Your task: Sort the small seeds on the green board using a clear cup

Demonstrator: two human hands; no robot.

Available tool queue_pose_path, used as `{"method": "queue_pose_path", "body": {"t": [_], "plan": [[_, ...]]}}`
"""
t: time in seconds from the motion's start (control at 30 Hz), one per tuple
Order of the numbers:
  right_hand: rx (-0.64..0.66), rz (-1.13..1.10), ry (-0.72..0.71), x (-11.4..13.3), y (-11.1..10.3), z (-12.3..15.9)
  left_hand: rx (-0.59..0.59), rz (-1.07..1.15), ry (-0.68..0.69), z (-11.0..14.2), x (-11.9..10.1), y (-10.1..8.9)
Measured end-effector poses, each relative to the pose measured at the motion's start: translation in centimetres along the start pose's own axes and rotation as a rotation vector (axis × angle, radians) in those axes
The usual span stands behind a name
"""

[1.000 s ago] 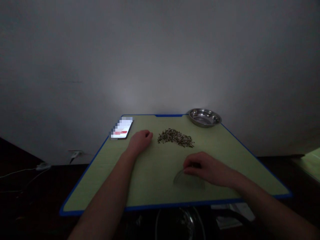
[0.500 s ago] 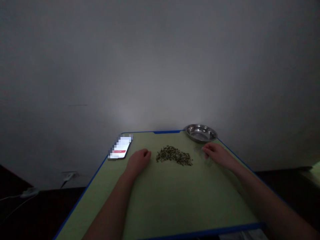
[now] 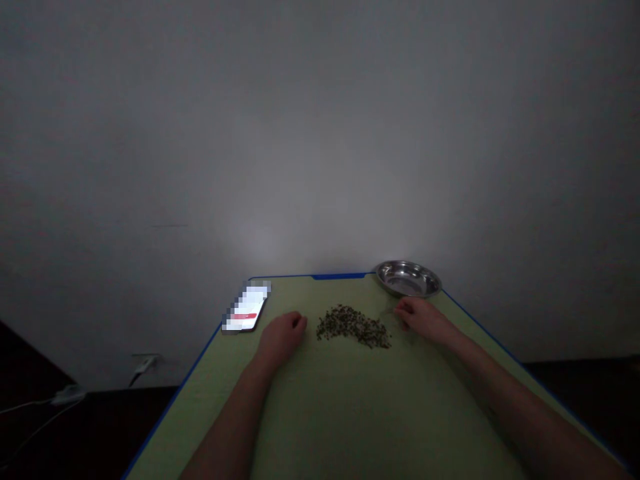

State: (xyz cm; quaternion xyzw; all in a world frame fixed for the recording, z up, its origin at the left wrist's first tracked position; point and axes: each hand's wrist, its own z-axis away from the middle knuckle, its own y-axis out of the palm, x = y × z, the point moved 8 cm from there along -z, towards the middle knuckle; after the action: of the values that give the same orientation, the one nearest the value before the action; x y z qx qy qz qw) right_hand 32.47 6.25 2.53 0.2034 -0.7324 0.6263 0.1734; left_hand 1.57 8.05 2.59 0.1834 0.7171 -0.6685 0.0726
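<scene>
Lying near right grip point(image 3: 419, 318) — speckled pile point(image 3: 351, 325)

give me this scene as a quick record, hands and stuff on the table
left hand: loosely curled, left of the pile
right hand: pinching a faint clear piece, right of the pile
pile: small dark seed-like bits, between the hands
bowl: metal, far right corner
phone: far left, screen lit
table: greenish top, blue edge

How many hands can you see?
2: the bare left hand is between the glowing rectangular phone and dark grainy pile; the bare right hand, in front of the round silver metal bowl.
</scene>
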Motion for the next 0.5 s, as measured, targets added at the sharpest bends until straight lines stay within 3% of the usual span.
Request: {"method": "queue_pose_path", "body": {"t": [0.23,0.5], "plan": [[-0.072,0.151,-0.111,5.0,-0.9,-1.5,0.001,0.010,-0.001,-0.1,0.2,0.1],[-0.069,0.287,-0.247,10.6,0.9,-3.1,-0.020,0.009,0.020,-0.2,0.4,0.3]]}}
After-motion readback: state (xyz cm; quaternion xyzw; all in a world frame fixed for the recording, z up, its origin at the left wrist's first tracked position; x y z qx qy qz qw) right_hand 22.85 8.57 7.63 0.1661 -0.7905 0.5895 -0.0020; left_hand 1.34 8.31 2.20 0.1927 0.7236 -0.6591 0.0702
